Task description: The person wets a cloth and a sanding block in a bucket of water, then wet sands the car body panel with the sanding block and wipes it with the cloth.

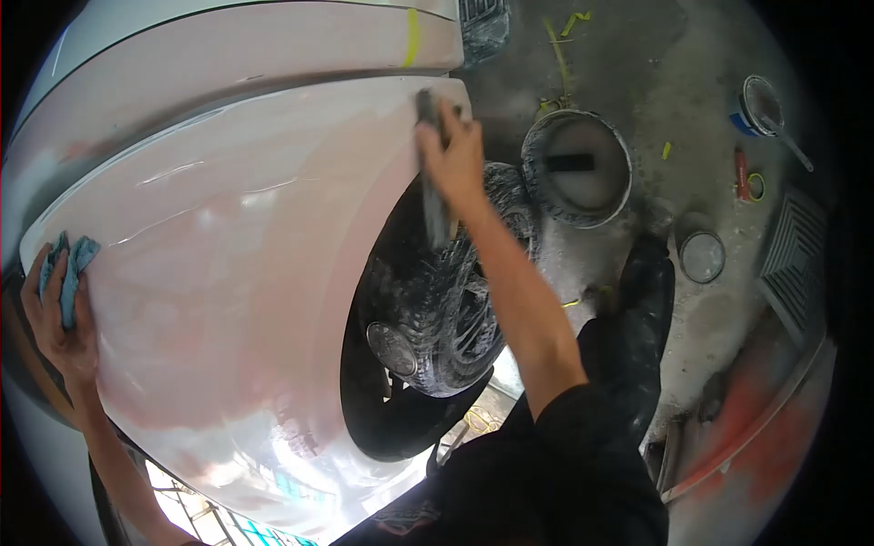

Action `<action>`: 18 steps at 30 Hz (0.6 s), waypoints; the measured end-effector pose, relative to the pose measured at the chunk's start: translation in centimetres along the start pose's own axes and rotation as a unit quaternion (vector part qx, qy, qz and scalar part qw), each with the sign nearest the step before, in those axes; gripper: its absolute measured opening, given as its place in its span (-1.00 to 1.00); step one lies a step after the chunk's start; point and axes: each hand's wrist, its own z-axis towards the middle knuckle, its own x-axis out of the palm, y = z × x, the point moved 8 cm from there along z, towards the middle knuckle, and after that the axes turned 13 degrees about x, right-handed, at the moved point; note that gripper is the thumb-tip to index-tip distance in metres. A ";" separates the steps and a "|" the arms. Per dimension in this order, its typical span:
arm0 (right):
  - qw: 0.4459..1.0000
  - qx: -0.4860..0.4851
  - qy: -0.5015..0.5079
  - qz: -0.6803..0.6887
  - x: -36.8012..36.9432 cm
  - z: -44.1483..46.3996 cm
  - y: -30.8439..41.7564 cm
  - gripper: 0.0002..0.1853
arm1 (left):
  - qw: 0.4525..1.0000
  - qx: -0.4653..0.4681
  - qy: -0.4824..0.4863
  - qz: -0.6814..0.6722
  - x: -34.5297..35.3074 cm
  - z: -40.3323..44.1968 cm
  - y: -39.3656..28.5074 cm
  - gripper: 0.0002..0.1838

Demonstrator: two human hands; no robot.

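Note:
A car fender (pixel 237 300), patched in pale pink and white, spreads across the left and middle of the view. My right hand (pixel 455 159) is closed around a long grey sanding block (pixel 437 214), held against the fender's edge above the wheel arch. Part of the block is hidden behind my fingers. At the fender's far left end, my left hand (pixel 64 318) rests on the panel with a crumpled blue cloth (pixel 80 259) between its fingers. Below the right hand is the dusty black wheel (pixel 496 264), with my forearm passing over part of it.
A bucket (pixel 528 182) of murky liquid stands beside the wheel. On the concrete floor are a tin (pixel 761 102) with a stick, a red tube (pixel 742 173), a yellow tape roll (pixel 756 187), a round container (pixel 703 257) and a ridged panel (pixel 794 250). Yellow tape (pixel 412 38) crosses the neighbouring panel.

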 end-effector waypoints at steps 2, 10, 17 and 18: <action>0.995 -0.094 0.029 -0.033 0.1 -7.6 3.4 -0.31 | 1.000 -0.002 0.001 0.000 0.1 0.0 -0.1 -0.56; 0.998 0.003 0.045 -0.041 0.4 0.9 -2.2 -0.29 | 0.989 0.056 0.120 0.062 0.4 -1.6 1.3 -0.68; 0.924 0.325 0.179 0.089 -1.2 7.8 -18.0 -0.27 | 0.996 0.032 0.079 -0.003 0.3 -1.8 1.8 -0.68; 0.899 0.390 0.182 0.087 -2.7 5.1 -17.6 -0.26 | 0.995 0.044 0.090 -0.025 -0.1 -2.0 2.4 -0.69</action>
